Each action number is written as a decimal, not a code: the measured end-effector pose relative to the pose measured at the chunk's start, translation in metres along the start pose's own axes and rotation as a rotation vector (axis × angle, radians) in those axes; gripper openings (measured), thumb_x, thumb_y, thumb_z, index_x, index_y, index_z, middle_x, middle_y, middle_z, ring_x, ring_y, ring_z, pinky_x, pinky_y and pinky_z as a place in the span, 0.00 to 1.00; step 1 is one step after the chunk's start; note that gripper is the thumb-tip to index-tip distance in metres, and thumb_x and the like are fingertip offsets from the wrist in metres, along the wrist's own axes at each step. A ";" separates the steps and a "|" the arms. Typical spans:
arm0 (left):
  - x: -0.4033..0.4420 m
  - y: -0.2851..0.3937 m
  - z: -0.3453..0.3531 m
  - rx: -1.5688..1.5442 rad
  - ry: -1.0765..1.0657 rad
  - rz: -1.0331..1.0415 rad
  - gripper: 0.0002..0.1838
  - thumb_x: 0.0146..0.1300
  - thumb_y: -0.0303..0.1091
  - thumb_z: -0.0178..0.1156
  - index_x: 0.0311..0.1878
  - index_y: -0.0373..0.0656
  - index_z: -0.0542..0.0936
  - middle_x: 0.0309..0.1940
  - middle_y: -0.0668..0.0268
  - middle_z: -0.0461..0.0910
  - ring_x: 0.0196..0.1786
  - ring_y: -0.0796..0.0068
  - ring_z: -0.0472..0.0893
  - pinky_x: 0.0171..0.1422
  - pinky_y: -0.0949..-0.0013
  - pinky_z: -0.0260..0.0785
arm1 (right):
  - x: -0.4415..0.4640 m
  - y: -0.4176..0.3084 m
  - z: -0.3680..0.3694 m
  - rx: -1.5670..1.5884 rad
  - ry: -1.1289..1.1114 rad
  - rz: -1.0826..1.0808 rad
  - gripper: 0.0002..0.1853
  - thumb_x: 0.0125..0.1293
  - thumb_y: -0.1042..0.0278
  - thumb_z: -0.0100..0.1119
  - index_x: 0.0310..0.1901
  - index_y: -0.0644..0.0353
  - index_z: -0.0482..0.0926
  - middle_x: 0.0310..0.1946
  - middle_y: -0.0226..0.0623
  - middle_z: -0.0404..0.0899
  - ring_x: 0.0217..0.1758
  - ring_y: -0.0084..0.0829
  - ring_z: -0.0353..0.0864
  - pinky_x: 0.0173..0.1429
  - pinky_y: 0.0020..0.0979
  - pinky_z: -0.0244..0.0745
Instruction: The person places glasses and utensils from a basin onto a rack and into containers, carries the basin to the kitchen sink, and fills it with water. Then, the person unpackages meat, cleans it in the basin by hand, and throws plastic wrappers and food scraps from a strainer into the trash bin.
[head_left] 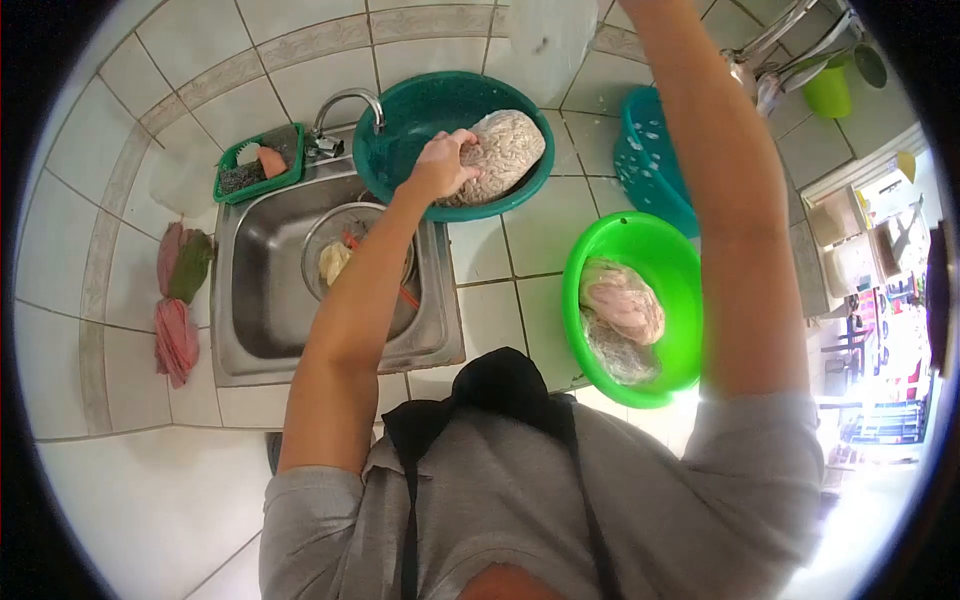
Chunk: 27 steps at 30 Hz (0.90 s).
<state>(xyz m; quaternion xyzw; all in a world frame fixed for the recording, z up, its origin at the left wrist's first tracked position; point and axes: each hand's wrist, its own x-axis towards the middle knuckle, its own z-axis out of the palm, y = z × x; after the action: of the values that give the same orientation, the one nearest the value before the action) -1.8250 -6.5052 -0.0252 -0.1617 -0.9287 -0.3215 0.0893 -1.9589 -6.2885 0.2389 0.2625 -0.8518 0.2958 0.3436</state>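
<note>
My left hand [448, 165] is closed on the near left side of a bulging clear bag of pale, grainy food [507, 150]. This bag rests in a dark green basin [400, 110] beside the faucet. My right arm reaches up past the top edge, and its hand is out of the frame. Near the top edge, left of that arm, hangs a translucent plastic sheet or bag [550, 45]; what holds it is hidden. A bright green basin [675, 270] holds a pinkish bundle in clear plastic [622, 300].
The metal sink [265, 290] holds a round strainer with yellowish and orange pieces. Above it are a curved faucet [350, 95] and a green sponge basket [285, 178]. Cloths [176, 340] lie at left. A teal basin [650, 150] stands behind my right arm; utensils hang upper right.
</note>
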 end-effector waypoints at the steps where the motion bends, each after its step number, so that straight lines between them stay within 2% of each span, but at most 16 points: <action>1: 0.002 -0.002 -0.006 -0.086 -0.083 -0.039 0.27 0.53 0.38 0.70 0.56 0.43 0.77 0.47 0.56 0.80 0.51 0.59 0.81 0.57 0.62 0.72 | -0.013 -0.014 -0.002 0.168 -0.064 0.207 0.20 0.75 0.61 0.45 0.61 0.64 0.71 0.49 0.41 0.77 0.50 0.35 0.77 0.55 0.35 0.74; 2: 0.003 -0.001 -0.013 -0.172 -0.164 -0.081 0.27 0.53 0.37 0.69 0.57 0.43 0.77 0.50 0.57 0.81 0.52 0.60 0.81 0.57 0.63 0.73 | -0.024 -0.028 -0.002 0.337 -0.130 0.412 0.20 0.75 0.59 0.45 0.60 0.65 0.71 0.47 0.39 0.77 0.49 0.34 0.78 0.54 0.34 0.75; 3: 0.002 0.000 -0.020 -0.183 -0.188 -0.131 0.26 0.55 0.35 0.68 0.58 0.43 0.77 0.57 0.56 0.78 0.53 0.63 0.81 0.56 0.63 0.73 | -0.030 -0.015 0.009 0.337 -0.133 0.403 0.20 0.75 0.59 0.45 0.60 0.65 0.71 0.47 0.39 0.77 0.49 0.34 0.78 0.54 0.34 0.75; 5: 0.003 -0.013 -0.026 -0.185 -0.172 -0.205 0.26 0.54 0.35 0.69 0.58 0.43 0.77 0.57 0.57 0.77 0.52 0.63 0.82 0.57 0.63 0.73 | -0.048 0.031 0.047 1.219 -0.036 0.838 0.20 0.75 0.59 0.46 0.57 0.67 0.72 0.45 0.39 0.78 0.45 0.33 0.78 0.52 0.35 0.75; 6: 0.003 -0.019 -0.030 -0.184 -0.165 -0.276 0.26 0.54 0.35 0.70 0.57 0.43 0.78 0.58 0.58 0.77 0.52 0.64 0.82 0.58 0.62 0.73 | -0.060 0.014 0.046 1.225 -0.045 0.840 0.20 0.75 0.59 0.46 0.57 0.67 0.72 0.45 0.39 0.78 0.45 0.33 0.78 0.52 0.35 0.75; 8: -0.001 -0.022 -0.040 -0.201 -0.173 -0.308 0.32 0.54 0.35 0.71 0.63 0.43 0.72 0.61 0.55 0.73 0.54 0.63 0.80 0.57 0.63 0.75 | -0.092 -0.023 0.048 1.256 -0.133 0.827 0.12 0.72 0.73 0.37 0.44 0.68 0.74 0.32 0.42 0.78 0.32 0.37 0.79 0.38 0.37 0.78; 11: -0.010 0.012 -0.069 -0.370 0.015 -0.338 0.57 0.47 0.34 0.77 0.75 0.43 0.49 0.70 0.50 0.59 0.65 0.58 0.71 0.61 0.61 0.73 | -0.119 -0.031 0.083 1.548 -0.372 0.855 0.12 0.73 0.70 0.38 0.41 0.65 0.73 0.29 0.35 0.76 0.28 0.30 0.77 0.31 0.30 0.75; 12: -0.010 0.013 -0.070 -0.365 0.022 -0.349 0.57 0.47 0.34 0.77 0.75 0.43 0.49 0.70 0.50 0.59 0.65 0.58 0.71 0.61 0.61 0.73 | -0.123 -0.046 0.084 1.556 -0.384 0.855 0.12 0.73 0.70 0.38 0.41 0.65 0.73 0.29 0.35 0.76 0.28 0.30 0.77 0.31 0.30 0.75; 15: -0.026 0.017 -0.083 -0.462 0.108 -0.286 0.53 0.50 0.39 0.76 0.73 0.37 0.53 0.71 0.52 0.58 0.72 0.58 0.63 0.66 0.59 0.68 | -0.126 -0.090 0.084 1.930 -1.038 0.854 0.14 0.75 0.66 0.40 0.35 0.62 0.74 0.23 0.31 0.74 0.19 0.25 0.72 0.22 0.27 0.70; 16: -0.037 0.021 -0.094 -0.450 0.113 -0.326 0.53 0.50 0.39 0.76 0.73 0.37 0.53 0.71 0.52 0.58 0.72 0.58 0.63 0.66 0.59 0.68 | -0.122 -0.104 0.078 1.957 -1.068 0.868 0.14 0.75 0.66 0.40 0.35 0.62 0.74 0.23 0.31 0.74 0.19 0.25 0.72 0.22 0.27 0.70; 18: -0.051 0.024 -0.114 -0.453 0.107 -0.187 0.41 0.55 0.39 0.72 0.68 0.34 0.64 0.66 0.54 0.67 0.68 0.62 0.67 0.66 0.62 0.66 | -0.114 -0.123 0.066 1.928 -1.264 0.716 0.07 0.69 0.66 0.49 0.36 0.61 0.71 0.26 0.30 0.73 0.24 0.26 0.73 0.27 0.27 0.71; 19: -0.058 0.013 -0.120 -0.712 0.127 0.005 0.29 0.60 0.41 0.68 0.61 0.35 0.74 0.58 0.59 0.77 0.63 0.68 0.72 0.65 0.66 0.65 | -0.115 -0.122 0.073 1.940 -1.280 0.718 0.07 0.69 0.66 0.49 0.36 0.61 0.71 0.26 0.30 0.73 0.24 0.26 0.73 0.27 0.27 0.71; 20: -0.068 0.009 -0.130 -0.707 0.132 -0.006 0.29 0.60 0.41 0.68 0.61 0.35 0.74 0.58 0.59 0.77 0.63 0.68 0.72 0.65 0.66 0.65 | -0.114 -0.120 0.080 1.647 -0.977 -0.009 0.11 0.72 0.63 0.48 0.44 0.63 0.73 0.34 0.34 0.75 0.33 0.29 0.75 0.38 0.31 0.74; 22: -0.090 0.007 -0.156 -0.516 0.287 -0.340 0.26 0.64 0.45 0.63 0.59 0.37 0.76 0.51 0.63 0.81 0.58 0.73 0.76 0.62 0.69 0.66 | -0.114 -0.124 0.091 1.244 -0.614 -0.616 0.16 0.74 0.60 0.47 0.52 0.65 0.74 0.43 0.39 0.78 0.43 0.32 0.78 0.49 0.36 0.76; 24: -0.116 -0.008 -0.181 -0.491 0.378 -0.276 0.25 0.67 0.48 0.58 0.57 0.37 0.77 0.49 0.64 0.81 0.54 0.74 0.78 0.60 0.69 0.67 | -0.108 -0.145 0.101 1.749 -0.913 0.690 0.15 0.72 0.62 0.50 0.51 0.65 0.74 0.43 0.39 0.79 0.41 0.32 0.78 0.48 0.36 0.76; 27: -0.144 -0.046 -0.201 -0.653 0.540 -0.380 0.24 0.67 0.48 0.59 0.56 0.37 0.76 0.48 0.64 0.80 0.51 0.74 0.79 0.55 0.67 0.70 | -0.114 -0.177 0.103 1.633 -0.838 0.656 0.19 0.70 0.66 0.53 0.58 0.65 0.69 0.45 0.39 0.78 0.44 0.33 0.78 0.51 0.37 0.76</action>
<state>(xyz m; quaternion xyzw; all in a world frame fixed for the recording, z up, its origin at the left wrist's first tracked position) -1.6952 -6.6997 0.0658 0.0812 -0.7357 -0.6383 0.2117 -1.8172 -6.4532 0.1512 0.2538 -0.4687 0.7589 -0.3741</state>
